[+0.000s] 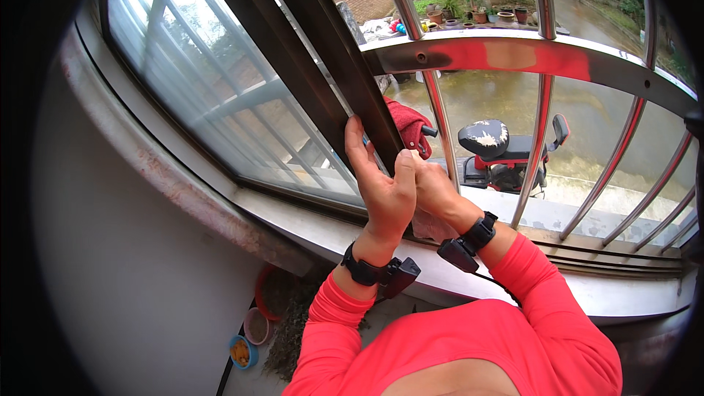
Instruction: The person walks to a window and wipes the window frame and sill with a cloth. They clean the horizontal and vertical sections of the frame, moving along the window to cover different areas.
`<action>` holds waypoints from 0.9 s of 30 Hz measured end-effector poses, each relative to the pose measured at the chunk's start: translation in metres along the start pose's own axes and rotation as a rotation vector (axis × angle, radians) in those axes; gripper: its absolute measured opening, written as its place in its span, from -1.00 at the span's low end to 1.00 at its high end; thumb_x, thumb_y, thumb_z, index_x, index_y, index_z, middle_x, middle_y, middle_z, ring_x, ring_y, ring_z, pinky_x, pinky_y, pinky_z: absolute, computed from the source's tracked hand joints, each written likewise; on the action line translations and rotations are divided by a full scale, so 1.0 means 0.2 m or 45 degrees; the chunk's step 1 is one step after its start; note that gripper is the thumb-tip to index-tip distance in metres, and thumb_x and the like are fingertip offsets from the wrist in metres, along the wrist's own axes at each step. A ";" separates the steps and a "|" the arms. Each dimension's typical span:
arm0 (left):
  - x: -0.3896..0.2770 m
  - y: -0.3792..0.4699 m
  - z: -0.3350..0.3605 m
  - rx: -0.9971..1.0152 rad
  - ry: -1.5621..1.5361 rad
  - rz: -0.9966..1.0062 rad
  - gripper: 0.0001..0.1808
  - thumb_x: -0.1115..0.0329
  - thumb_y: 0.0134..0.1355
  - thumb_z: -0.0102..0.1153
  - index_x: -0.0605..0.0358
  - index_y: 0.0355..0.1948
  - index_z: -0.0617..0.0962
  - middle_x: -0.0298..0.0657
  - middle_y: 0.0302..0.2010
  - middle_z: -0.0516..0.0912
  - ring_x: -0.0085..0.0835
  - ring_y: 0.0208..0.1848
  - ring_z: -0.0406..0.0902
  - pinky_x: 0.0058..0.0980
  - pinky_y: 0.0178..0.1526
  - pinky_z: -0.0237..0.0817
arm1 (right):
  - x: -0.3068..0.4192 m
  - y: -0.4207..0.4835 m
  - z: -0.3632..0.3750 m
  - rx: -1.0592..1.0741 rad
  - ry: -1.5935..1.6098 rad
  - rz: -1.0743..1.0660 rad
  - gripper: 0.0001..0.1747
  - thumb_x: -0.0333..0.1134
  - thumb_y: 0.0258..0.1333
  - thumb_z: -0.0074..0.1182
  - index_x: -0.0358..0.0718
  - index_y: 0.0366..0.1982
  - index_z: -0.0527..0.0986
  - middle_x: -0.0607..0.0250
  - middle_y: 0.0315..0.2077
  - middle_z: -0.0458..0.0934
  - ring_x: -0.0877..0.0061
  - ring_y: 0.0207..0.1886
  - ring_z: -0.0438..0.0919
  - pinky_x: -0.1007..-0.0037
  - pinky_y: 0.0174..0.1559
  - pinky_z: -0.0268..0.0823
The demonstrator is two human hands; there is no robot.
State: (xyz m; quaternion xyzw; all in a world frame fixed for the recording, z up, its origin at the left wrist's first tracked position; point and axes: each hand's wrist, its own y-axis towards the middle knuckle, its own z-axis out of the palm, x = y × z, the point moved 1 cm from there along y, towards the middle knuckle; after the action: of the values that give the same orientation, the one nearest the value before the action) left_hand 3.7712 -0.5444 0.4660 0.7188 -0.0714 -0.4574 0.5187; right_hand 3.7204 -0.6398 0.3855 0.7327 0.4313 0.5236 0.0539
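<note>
My left hand [384,192] lies flat along the dark metal stile of a sliding window sash [308,85], fingers stretched upward and thumb apart. Close beside it, my right hand [437,187] is curled at the edge of the second dark stile [357,60]. A pale pinkish cloth [432,225] hangs below the right hand and appears gripped in it; the fingers hide its upper part. The left thumb almost meets the right hand. Both wrists carry black straps with small devices.
Curved stainless steel window bars [536,148] stand just outside. Beneath the hands runs a white sill [308,231]. A red cloth [410,126] and an electric scooter [506,148] are beyond. Low on the left are a dried plant [294,330] and a blue bowl [243,352].
</note>
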 end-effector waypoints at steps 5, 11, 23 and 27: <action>0.00 0.01 -0.01 -0.008 -0.025 0.012 -0.11 0.52 0.23 0.13 0.32 0.52 0.01 0.05 0.49 0.16 -0.15 0.54 0.10 -0.14 0.51 -0.07 | 0.02 -0.03 -0.02 -0.022 0.096 0.015 -0.62 -0.23 0.15 0.27 -0.33 -0.15 0.42 -0.26 -0.34 0.64 -0.14 -0.19 0.64 -0.02 -0.16 0.47; 0.01 0.01 -0.04 0.076 0.002 0.014 -0.10 0.54 0.22 0.12 0.28 0.53 -0.01 0.04 0.47 0.19 -0.19 0.51 0.14 -0.19 0.49 -0.04 | 0.05 -0.10 -0.06 0.001 0.160 0.183 -0.62 -0.31 0.20 0.20 -0.32 -0.04 0.39 -0.27 -0.34 0.63 -0.21 -0.17 0.61 -0.01 -0.14 0.46; -0.01 0.08 -0.07 0.039 -0.143 -0.144 -0.42 0.64 0.11 -0.05 0.32 0.23 0.34 -0.10 0.18 0.36 -0.33 0.20 0.32 -0.28 0.37 0.14 | -0.09 -0.53 -0.58 0.025 0.054 0.043 -0.80 -0.34 0.32 0.16 -0.34 -0.16 0.60 0.06 -0.47 0.65 0.37 -0.40 0.65 0.37 -0.30 0.46; -0.04 0.10 -0.05 0.027 -0.143 -0.172 -0.46 0.64 0.10 -0.04 0.31 0.17 0.37 -0.11 0.13 0.38 -0.35 0.16 0.33 -0.29 0.34 0.17 | -0.11 -0.56 -0.64 0.015 0.072 0.228 -0.77 -0.33 0.37 0.14 -0.37 -0.11 0.59 0.17 -0.41 0.66 0.53 -0.32 0.61 0.45 -0.21 0.45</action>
State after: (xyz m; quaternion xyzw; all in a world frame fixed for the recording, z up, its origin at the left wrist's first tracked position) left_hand 3.7822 -0.5417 0.4872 0.7007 -0.0564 -0.5301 0.4741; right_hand 3.5490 -0.6329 0.3672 0.7537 0.3685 0.5441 -0.0097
